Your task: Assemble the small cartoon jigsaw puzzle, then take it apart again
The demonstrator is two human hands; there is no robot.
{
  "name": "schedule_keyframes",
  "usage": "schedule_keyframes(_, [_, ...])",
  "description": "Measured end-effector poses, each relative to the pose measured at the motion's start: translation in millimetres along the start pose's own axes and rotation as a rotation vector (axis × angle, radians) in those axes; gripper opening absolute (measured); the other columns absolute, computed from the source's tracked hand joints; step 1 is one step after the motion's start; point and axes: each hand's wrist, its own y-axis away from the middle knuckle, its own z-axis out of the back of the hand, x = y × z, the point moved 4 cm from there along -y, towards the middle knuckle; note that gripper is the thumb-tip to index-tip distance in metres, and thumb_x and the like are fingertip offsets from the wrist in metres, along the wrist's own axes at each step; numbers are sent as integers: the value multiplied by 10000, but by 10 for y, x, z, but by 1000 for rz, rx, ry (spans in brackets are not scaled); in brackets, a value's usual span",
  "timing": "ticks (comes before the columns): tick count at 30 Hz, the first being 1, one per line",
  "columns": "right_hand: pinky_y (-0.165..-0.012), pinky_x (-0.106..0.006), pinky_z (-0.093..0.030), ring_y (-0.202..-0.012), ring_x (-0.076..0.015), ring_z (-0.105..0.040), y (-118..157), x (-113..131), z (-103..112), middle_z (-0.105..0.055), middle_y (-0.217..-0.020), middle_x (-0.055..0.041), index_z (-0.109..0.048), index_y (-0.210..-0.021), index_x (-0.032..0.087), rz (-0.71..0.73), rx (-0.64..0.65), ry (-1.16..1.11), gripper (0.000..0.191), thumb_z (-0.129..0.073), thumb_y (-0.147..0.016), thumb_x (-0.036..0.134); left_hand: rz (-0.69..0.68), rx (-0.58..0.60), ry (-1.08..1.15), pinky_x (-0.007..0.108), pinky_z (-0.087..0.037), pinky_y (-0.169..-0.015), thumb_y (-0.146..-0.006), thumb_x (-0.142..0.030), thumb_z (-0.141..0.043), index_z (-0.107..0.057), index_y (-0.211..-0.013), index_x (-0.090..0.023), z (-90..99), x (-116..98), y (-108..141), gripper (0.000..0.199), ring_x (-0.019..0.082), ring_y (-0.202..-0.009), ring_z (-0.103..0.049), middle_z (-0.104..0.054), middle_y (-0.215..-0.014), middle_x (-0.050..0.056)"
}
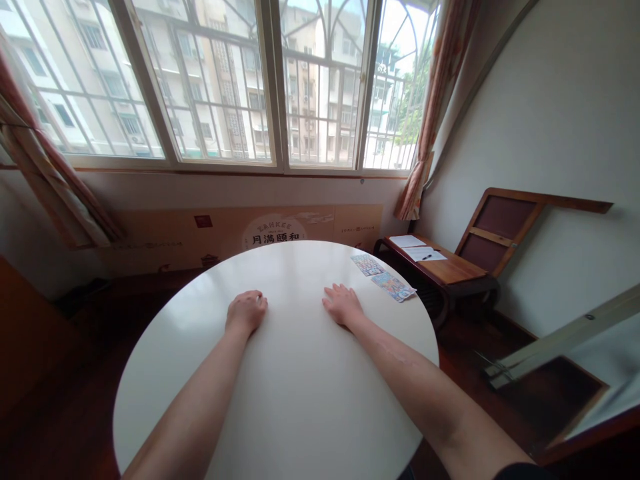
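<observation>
On the far right part of the round white table (295,373) lie two flat, colourfully patterned sheets, end to end. The farther sheet (367,265) and the nearer sheet (394,287) both have their long axes slanting from far left to near right, following the table's rim; the nearer one's outer corner is at or close to that rim. Two hands rest on the tabletop. The left hand (247,311), left of the table's middle, is loosely clenched, fingers curled under; whether anything is inside cannot be told. The right hand (343,305) is released, palm down with fingers spread, touching the tabletop near the sheets. Beyond the table's right side stands one wooden bench (463,269) bearing white papers (425,253).
</observation>
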Motion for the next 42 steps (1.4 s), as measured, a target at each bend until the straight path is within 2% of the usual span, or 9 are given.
schedule_keyframes(21, [-1202,-552,-139,-1457,-291,-220,-11,-23,-13,-275,-1556,-96,-398,-1488,212,-1,35,12,565,-450,-1008,507,0,6,-4,362,-448,-969,-900,-373,-433,-680,-1091,-195,-34,8,-3,359,281,-1106,-614,-691,-1196,97])
schedule_keyframes(32, [-1196,-548,-171,-1435,-287,-266,-17,-13,2,-326,-1527,-98,-446,-1452,204,-1,6,23,541,-479,-999,499,-5,-7,6,369,-453,-964,-892,-334,-453,-686,-1094,-184,-20,8,3,343,286,-1099,-620,-699,-1175,109])
schedule_keyframes(42, [-1171,-544,-252,-1383,-275,-353,-32,-25,29,-413,-1456,-106,-519,-1369,176,18,-48,19,462,-522,-993,445,-9,-15,-7,361,-459,-949,-896,-311,-435,-681,-1072,-175,5,-13,9,332,274,-1072,-630,-699,-1171,109])
